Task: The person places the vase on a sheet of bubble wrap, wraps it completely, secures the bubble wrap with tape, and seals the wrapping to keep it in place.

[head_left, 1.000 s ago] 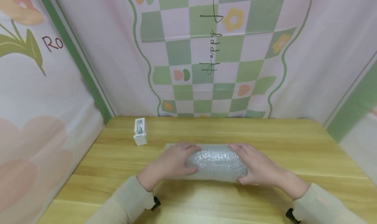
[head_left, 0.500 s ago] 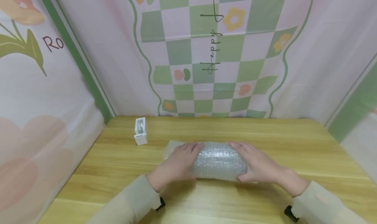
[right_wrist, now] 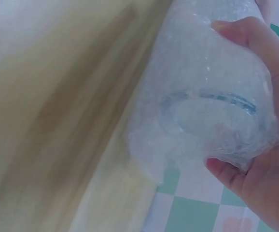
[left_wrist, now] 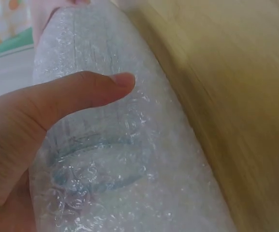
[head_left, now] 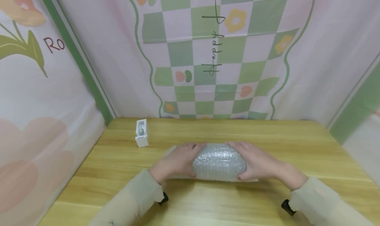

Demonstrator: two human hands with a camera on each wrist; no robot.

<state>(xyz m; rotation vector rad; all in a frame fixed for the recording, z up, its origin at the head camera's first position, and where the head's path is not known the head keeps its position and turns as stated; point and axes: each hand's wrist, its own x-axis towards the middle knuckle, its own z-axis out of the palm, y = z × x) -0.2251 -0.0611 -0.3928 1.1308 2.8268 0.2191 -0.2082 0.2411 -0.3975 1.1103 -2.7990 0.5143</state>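
Note:
A clear ribbed glass [left_wrist: 93, 121] shows through the bubble wrap [head_left: 219, 163] rolled around it, lying crosswise on the wooden table. My left hand [head_left: 181, 160] grips the left part of the roll, its thumb [left_wrist: 91, 89] lying across the wrap. Around the right part curls my right hand [head_left: 256, 161], thumb on the near side and fingers over the far side. A round rim or base [right_wrist: 212, 104] is visible through the wrap at the right end, where the film bunches. Loose wrap sticks out past the left hand.
Towards the back left of the table [head_left: 207, 203] stands a small white tape dispenser or box-like holder [head_left: 141, 133]; its exact kind is unclear. A printed curtain [head_left: 216, 54] hangs behind the table's far edge, and another hangs at the left.
My left hand has shifted right along the roll, and its thumb has moved lower at the near side. The right hand and the roll have moved slightly left and away.

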